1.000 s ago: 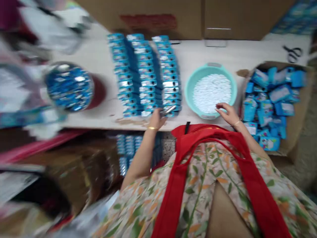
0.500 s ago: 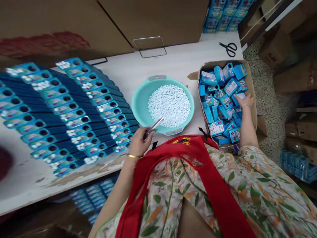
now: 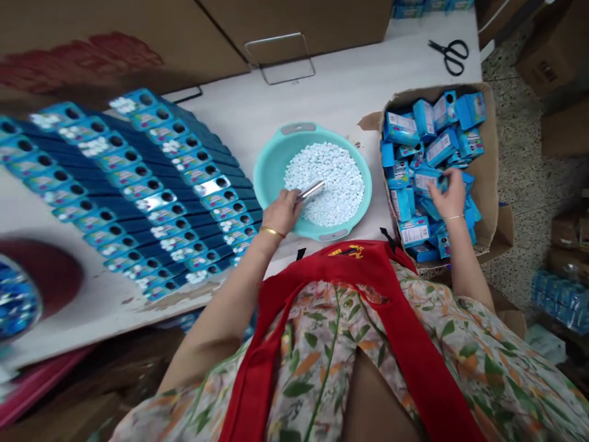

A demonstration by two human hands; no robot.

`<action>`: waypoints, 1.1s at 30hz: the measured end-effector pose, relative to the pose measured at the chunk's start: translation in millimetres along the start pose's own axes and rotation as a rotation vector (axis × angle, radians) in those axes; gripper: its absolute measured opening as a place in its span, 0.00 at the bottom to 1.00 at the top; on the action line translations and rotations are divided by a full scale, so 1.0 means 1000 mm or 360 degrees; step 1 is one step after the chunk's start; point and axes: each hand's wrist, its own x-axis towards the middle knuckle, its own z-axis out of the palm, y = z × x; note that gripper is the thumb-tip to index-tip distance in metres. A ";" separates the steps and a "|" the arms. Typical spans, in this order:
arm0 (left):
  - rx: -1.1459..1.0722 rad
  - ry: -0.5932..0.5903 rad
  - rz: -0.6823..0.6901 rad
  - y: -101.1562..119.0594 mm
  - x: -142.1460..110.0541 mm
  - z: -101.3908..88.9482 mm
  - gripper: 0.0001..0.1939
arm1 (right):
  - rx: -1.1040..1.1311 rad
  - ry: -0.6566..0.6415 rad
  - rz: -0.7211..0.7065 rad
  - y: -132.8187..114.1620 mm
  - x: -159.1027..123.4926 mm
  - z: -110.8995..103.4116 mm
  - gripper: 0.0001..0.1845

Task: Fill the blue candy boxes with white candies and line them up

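Note:
My left hand (image 3: 281, 213) is closed around a shiny metal tube-like tool (image 3: 311, 191), its far end over the small white candies (image 3: 338, 175). Those candies lie heaped toward the right side of a turquoise basin (image 3: 270, 173). Inside an open cardboard carton (image 3: 490, 138), my right hand (image 3: 451, 193) grips a small blue box (image 3: 426, 180) between thumb and fingers. Many similar blue boxes (image 3: 414, 232) lie jumbled around it. The grip is partly hidden by the hand.
Rows of upright blue boxes (image 3: 151, 202) with round holes in their tops fill the table's left. A dark red tub (image 3: 55, 276) with blue contents stands at the left edge. Black scissors (image 3: 451, 56) and a wire frame (image 3: 288, 58) lie at the back near large cardboard boxes (image 3: 294, 15).
My left hand has moved the metal tool further over the candies. In the carton, my right hand has shifted left and closed on a blue box. The view has turned slightly left.

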 end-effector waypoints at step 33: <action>-0.0519 0.0068 0.0773 0.015 0.002 -0.034 0.20 | 0.0847 -0.0389 -0.0143 -0.126 -0.024 0.088 0.32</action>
